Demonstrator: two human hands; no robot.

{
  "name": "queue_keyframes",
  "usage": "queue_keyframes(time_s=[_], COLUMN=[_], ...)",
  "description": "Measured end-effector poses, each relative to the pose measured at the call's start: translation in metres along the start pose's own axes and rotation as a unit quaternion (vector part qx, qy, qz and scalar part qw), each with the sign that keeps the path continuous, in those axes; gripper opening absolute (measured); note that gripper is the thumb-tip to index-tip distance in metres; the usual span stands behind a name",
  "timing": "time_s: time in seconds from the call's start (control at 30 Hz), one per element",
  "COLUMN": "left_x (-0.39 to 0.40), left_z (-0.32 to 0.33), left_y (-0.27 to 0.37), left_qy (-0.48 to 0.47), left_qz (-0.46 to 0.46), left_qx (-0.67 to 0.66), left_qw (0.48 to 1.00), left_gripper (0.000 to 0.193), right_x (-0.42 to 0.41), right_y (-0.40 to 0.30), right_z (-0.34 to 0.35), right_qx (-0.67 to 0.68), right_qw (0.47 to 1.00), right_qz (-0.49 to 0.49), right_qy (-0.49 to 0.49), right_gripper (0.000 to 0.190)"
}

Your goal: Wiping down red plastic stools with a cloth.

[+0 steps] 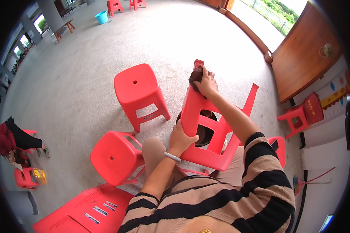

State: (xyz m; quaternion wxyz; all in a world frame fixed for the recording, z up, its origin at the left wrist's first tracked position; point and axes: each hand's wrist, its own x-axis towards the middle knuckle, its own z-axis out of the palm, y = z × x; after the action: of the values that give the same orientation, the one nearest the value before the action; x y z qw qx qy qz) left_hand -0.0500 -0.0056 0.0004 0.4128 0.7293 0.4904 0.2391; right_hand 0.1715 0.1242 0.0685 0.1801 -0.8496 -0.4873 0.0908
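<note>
A red plastic stool [189, 113] lies tipped over across my lap, its legs pointing away from me. My left hand [180, 138] grips its side close to the seat end. Higher up, my right hand [207, 84] presses a dark brown cloth [196, 76] against one leg near the foot. Behind the stool's openings a dark round basin [203, 135] partly shows on the floor; its contents are hard to make out. Two more red stools stand upright to my left, one farther off [137, 84] and one close to my knee [113, 158].
Stacked red stools [84, 212] with stickers rise at lower left. A red stool [281, 148] bearing a dark flat object stands at my right. Another person [14, 137] sits at far left near a yellow bag [40, 176]. A blue bucket [102, 18] and wooden door [306, 52] are farther away.
</note>
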Motion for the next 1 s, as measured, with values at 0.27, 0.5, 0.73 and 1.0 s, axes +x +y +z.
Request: queue_keyframes(time_s=[0.27,0.5,0.73,1.0], left_x=[0.002,0.004,0.003,0.004], left_z=[0.011,0.005,0.006,0.008], left_y=[-0.007,-0.011,0.001,-0.003], left_qy=[0.017,0.016,0.015,0.009], left_qz=[0.002,0.022,0.023,0.008], left_qx=[-0.012,0.014,0.002,0.023], left_qw=[1.0,1.0,1.0,1.0], left_gripper=[0.093,0.094,0.093,0.099], right_x=[0.09,0.065,0.112,0.073], right_y=[-0.008,0.031,0.016,0.047], right_z=[-0.006,0.029,0.006,0.035], right_qx=[0.128,0.222,0.215,0.267], right_qw=[0.982,0.971,0.963,0.959], right_qz=[0.125,0.087,0.152,0.093], right_qy=[0.054,-0.007,0.064,-0.011], right_gripper=[0.092,0.105,0.09,0.103])
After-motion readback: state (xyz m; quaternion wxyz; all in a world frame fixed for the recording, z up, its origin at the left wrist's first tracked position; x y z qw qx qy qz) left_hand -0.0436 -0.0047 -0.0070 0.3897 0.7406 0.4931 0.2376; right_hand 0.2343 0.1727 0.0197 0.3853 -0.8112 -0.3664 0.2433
